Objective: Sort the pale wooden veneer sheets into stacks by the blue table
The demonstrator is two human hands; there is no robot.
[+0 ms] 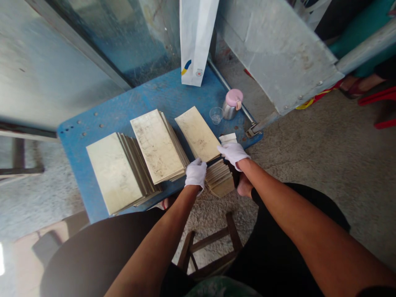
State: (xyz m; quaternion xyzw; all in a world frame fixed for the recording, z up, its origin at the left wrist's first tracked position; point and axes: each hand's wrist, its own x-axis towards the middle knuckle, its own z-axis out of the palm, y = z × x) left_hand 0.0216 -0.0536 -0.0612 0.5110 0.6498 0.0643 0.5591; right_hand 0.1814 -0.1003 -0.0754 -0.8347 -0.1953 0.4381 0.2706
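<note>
A cream, rectangular flat board (pixel 198 132) with brownish smudges lies at the near right part of the blue table (pixel 145 97). My left hand (pixel 195 173), in a white glove, closes on its near left corner. At its near right corner is my right hand (pixel 234 154), also gloved, with the fingers closed on the edge. My left hand also sits close beside a stack of similar boards (pixel 156 146). Below the table edge, between my hands, is a lower pile of boards (pixel 220 178), seen edge-on. The undersides of my fingers are hidden.
Another board stack (pixel 113 169) stands at the left. Beyond my right hand are a small white packet (pixel 228 138), a clear plastic cup (pixel 216 116) and a pink-lidded flask (pixel 231 105). A white paper bag (pixel 196 45) stands behind. A wooden stool (pixel 210 241) is below me.
</note>
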